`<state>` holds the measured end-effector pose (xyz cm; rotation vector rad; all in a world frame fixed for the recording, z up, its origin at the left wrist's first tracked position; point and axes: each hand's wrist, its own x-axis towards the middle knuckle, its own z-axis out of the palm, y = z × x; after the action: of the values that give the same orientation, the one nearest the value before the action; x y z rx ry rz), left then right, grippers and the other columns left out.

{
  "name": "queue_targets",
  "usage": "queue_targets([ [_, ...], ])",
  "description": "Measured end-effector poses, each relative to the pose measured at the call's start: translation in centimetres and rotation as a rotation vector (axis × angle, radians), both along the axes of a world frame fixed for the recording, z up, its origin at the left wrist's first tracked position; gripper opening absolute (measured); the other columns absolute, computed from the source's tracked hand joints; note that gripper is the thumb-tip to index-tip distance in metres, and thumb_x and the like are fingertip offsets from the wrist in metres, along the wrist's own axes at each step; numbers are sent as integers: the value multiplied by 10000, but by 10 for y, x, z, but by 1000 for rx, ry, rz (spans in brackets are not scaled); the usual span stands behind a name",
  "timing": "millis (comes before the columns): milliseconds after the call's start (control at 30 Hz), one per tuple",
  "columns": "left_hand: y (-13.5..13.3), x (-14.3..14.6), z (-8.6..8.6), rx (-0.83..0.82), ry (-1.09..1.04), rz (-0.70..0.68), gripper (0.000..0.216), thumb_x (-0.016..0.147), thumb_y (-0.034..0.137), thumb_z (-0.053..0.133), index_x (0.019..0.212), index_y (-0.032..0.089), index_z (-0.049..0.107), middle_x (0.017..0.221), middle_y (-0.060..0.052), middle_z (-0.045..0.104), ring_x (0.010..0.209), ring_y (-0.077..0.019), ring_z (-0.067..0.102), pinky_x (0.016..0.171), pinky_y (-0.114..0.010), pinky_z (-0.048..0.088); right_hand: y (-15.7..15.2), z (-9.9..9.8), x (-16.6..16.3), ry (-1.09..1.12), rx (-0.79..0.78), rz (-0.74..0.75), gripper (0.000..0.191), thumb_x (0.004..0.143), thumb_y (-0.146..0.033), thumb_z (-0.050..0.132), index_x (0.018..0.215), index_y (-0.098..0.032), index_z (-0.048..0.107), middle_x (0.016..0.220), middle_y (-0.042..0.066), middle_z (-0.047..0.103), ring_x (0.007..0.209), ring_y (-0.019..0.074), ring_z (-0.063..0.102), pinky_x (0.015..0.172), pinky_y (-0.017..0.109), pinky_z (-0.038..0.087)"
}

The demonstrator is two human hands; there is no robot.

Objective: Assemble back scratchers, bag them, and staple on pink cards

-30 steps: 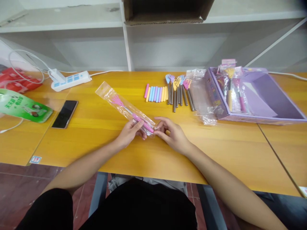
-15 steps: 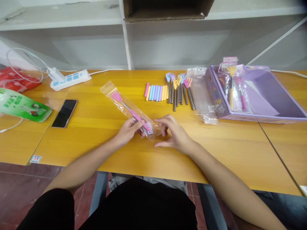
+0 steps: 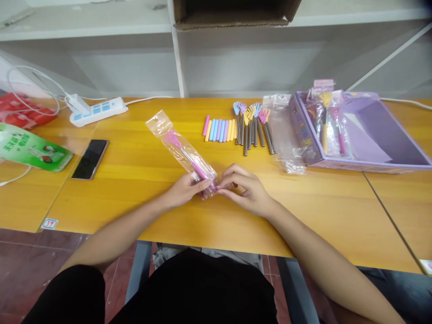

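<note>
Our left grip [image 3: 188, 187] pinches the scratcher [image 3: 189, 158] through its bag [image 3: 159, 122], our right grip [image 3: 245, 189] the bag's end; likely light, slippery, best held by the handle [image 3: 200, 171].

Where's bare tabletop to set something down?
Bare: between the phone and the bagged pink scratcher in the left hand; right of the right hand, in front of the purple box. Crowded: behind that hand, coloured handles, claw-headed rods, plastic bags; far left, power strip, green pouch.

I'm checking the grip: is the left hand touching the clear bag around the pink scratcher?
Touching: in the head view, the left hand has its thumb lying across the clear bag.
</note>
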<state>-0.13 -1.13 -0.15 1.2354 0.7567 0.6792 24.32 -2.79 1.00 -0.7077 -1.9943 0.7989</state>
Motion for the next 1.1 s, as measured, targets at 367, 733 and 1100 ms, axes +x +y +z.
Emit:
queue_targets([
  [367,-4,1,5,65,95,-81,350,877,459,862,964,150,724,816,-24,702,726,-135,630,712,-276,520,-1,-5,-3,48,-290,-78,140,976,-341,807,1061,-240,761,837,-8,642,720,137,572,680,295,465],
  [733,-5,1,8,36,78,-65,362,909,465,835,1004,138,713,852,-39,716,737,-136,640,706,-278,526,1,-12,-7,146,-460,-135,290,984,-466,774,1158,-246,698,830,-27,565,747,144,539,704,293,446],
  [1100,-9,4,5,56,74,-73,345,948,462,790,1026,148,670,814,-11,659,713,-132,625,685,-282,524,-2,-15,-11,80,-700,53,458,1013,-636,671,867,-207,605,671,-44,573,586,111,515,575,258,411],
])
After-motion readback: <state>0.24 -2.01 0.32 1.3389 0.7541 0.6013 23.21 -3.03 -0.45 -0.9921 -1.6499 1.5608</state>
